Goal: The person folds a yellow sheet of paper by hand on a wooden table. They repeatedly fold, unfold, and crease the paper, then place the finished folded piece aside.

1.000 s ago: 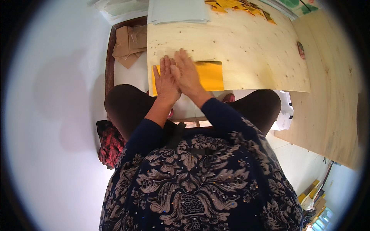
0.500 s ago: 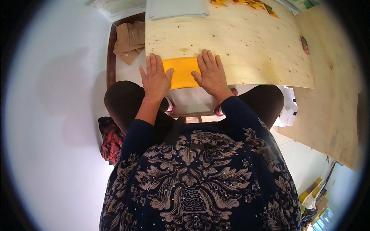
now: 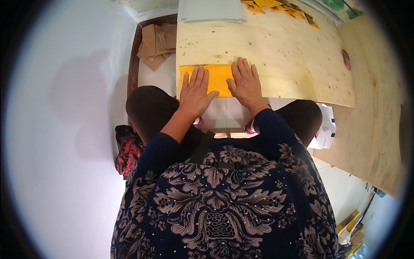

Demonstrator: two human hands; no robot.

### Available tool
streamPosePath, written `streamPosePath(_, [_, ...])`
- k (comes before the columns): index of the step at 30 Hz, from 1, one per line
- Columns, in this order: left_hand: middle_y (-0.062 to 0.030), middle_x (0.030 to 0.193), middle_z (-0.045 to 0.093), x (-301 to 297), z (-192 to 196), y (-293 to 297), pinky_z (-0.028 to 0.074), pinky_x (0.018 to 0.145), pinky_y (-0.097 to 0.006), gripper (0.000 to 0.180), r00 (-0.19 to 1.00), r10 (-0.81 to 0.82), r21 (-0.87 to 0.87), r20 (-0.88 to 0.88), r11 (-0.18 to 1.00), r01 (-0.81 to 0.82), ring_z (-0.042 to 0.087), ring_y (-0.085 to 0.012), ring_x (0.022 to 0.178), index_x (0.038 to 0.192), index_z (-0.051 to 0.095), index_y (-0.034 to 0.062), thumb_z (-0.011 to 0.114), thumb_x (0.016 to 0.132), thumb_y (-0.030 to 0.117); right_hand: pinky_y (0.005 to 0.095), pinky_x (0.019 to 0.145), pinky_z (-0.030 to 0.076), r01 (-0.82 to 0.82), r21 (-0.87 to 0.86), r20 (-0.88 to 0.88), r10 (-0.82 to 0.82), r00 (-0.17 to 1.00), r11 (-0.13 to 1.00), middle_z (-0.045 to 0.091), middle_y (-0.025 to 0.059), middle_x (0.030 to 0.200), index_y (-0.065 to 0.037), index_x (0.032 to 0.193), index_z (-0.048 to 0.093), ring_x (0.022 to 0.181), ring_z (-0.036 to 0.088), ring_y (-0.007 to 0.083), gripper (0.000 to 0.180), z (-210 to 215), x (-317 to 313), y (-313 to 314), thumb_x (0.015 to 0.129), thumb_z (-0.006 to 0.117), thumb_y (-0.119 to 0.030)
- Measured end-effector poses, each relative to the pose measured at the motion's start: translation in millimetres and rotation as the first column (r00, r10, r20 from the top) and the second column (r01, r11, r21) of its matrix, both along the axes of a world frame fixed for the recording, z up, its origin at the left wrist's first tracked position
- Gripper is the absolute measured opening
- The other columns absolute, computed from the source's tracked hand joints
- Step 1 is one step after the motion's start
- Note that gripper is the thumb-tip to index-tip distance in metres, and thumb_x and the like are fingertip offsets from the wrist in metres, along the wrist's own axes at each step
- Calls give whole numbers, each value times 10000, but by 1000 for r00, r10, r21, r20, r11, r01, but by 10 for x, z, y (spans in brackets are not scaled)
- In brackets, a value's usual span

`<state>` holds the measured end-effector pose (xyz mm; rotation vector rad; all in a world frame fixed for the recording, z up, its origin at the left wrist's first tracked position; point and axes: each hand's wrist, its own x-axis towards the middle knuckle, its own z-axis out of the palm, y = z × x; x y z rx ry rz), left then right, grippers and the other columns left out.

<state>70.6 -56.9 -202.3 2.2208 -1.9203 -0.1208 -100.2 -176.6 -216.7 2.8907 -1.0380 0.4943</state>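
A flat yellow rectangular sheet (image 3: 220, 77), paper or thin plastic, lies at the near left edge of the wooden board (image 3: 293, 60). Across its left part rests my left hand (image 3: 195, 91), palm down with the fingers stretched away from me and the thumb out to the right. My right hand (image 3: 246, 86) lies flat over the sheet's right end, fingers extended onto the bare wood and thumb on the yellow surface. Neither hand grips anything. What lies under the palms is hidden.
A stack of white sheets (image 3: 211, 11) sits at the far left of the board. Several yellow-orange pieces (image 3: 284, 8) lie along the far edge. A small red object (image 3: 346, 59) is near the right side. Brown paper (image 3: 157, 45) lies left of the board, and a white package (image 3: 325, 127) below it at right.
My left hand has slid rightward over the yellow sheet from its left edge, uncovering that edge. My right hand stays at the right end. The whole view has shifted slightly.
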Motion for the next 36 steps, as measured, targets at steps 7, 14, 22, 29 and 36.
streamPosePath(7, [-198, 1567, 256, 54, -37, -200, 113, 1187, -492, 744, 998, 52, 13, 27, 999, -52, 200, -312, 1472, 1484, 304, -7, 513, 948, 465, 514, 1122, 270, -3, -47, 21, 4, 1000, 999, 385, 224, 1477, -23, 1388, 459, 1382, 342, 388, 576, 17, 51, -155, 945, 520, -386])
streamPosePath(14, [-164, 1599, 194, 293, -21, -90, 70, 1184, -528, 740, 957, 287, 16, -41, 958, -286, 163, -277, 1485, 1498, 296, 10, 494, 952, 469, 500, 1130, 261, -38, -32, 20, 38, 999, 999, 388, 205, 1480, -65, 1398, 471, 1382, 342, 378, 583, 13, -35, -182, 939, 534, -420])
streamPosePath(22, [-152, 1590, 231, 95, 58, -467, 61, 1186, -523, 733, 1000, 24, -248, 18, 968, -19, 174, -284, 1480, 1480, 336, 19, 515, 934, 474, 487, 1155, 227, -19, -38, -19, 18, 1000, 999, 364, 191, 1509, -78, 1408, 468, 1416, 309, 355, 595, -10, -55, -201, 945, 504, -451])
streamPosePath(29, [-159, 1584, 240, 209, -98, -360, 77, 1186, -523, 701, 985, 166, -57, 33, 985, -164, 176, -300, 1479, 1480, 334, 16, 511, 941, 427, 556, 1144, 204, 114, 39, -114, -109, 987, 993, 347, 255, 1497, -24, 1383, 483, 1412, 293, 406, 623, 150, 100, -116, 924, 535, -444])
streamPosePath(36, [-154, 1587, 230, 257, -62, -309, 85, 1172, -563, 679, 995, 63, -34, 71, 998, -61, 144, -316, 1487, 1505, 303, 60, 516, 931, 353, 544, 1124, 255, -145, 232, 560, -10, 828, 962, 407, 294, 1433, -23, 1350, 510, 1359, 376, 414, 530, 56, 1166, 161, 963, 491, -385])
